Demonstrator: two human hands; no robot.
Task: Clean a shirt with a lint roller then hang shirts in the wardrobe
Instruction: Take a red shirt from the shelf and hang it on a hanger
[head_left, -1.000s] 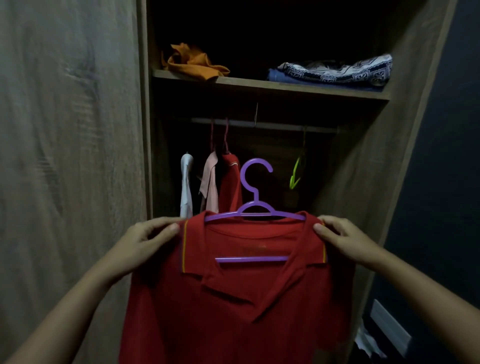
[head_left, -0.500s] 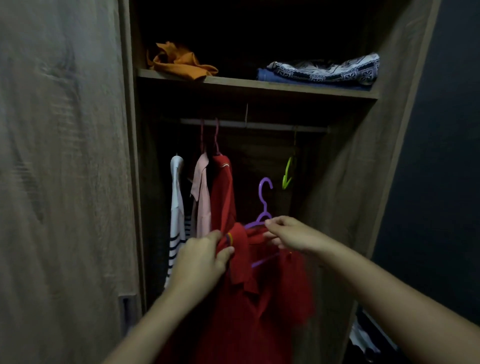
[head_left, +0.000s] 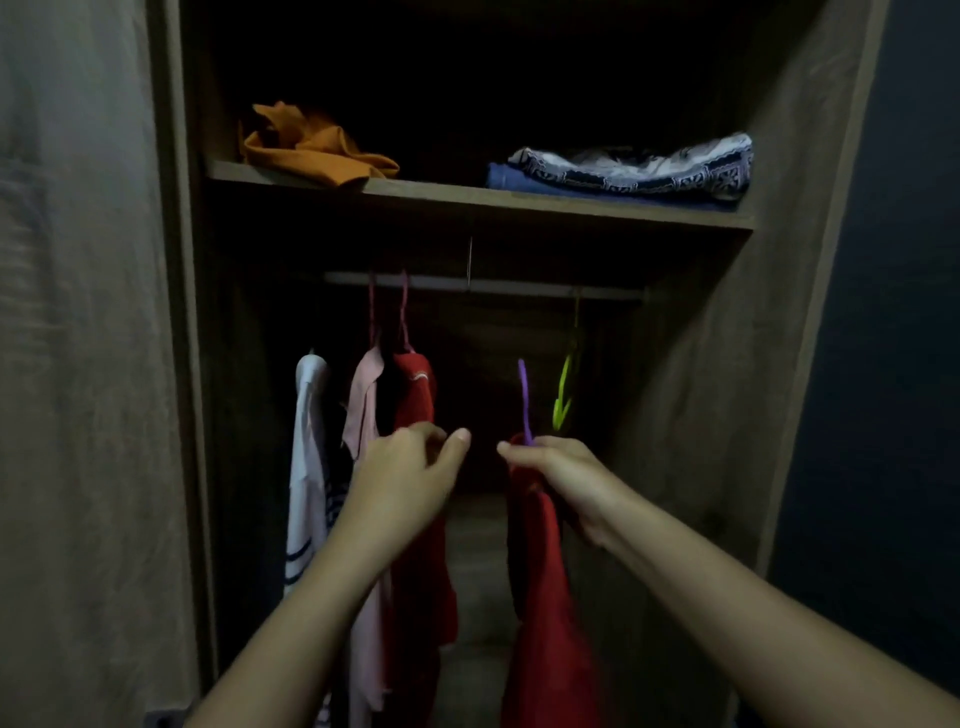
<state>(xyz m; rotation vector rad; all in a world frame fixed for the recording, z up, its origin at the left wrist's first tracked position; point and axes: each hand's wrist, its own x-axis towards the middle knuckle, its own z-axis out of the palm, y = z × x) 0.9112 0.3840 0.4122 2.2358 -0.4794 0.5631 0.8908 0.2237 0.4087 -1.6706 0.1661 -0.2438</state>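
I stand before an open wardrobe. My right hand (head_left: 558, 475) grips the purple hanger (head_left: 524, 400) at its neck, and a red polo shirt (head_left: 545, 613) hangs from it edge-on, below the rail (head_left: 519, 286). The hanger's hook points up and is well short of the rail. My left hand (head_left: 410, 478) is free, fingers loosely apart, in front of a second red shirt (head_left: 415, 405) that hangs on the rail. A pink shirt (head_left: 363, 405) and a white striped shirt (head_left: 306, 457) hang further left. No lint roller is in view.
A green hanger (head_left: 563, 395) hangs bare on the rail at the right. The shelf (head_left: 467, 200) above holds an orange cloth (head_left: 311, 148) and folded blue patterned cloth (head_left: 634, 166). The wardrobe door (head_left: 78, 364) stands at my left, and a gap lies between red shirt and green hanger.
I turned the red polo from facing me to edge-on and moved it into the wardrobe. My left hand let go of its shoulder; my right hand moved to the hanger's neck.
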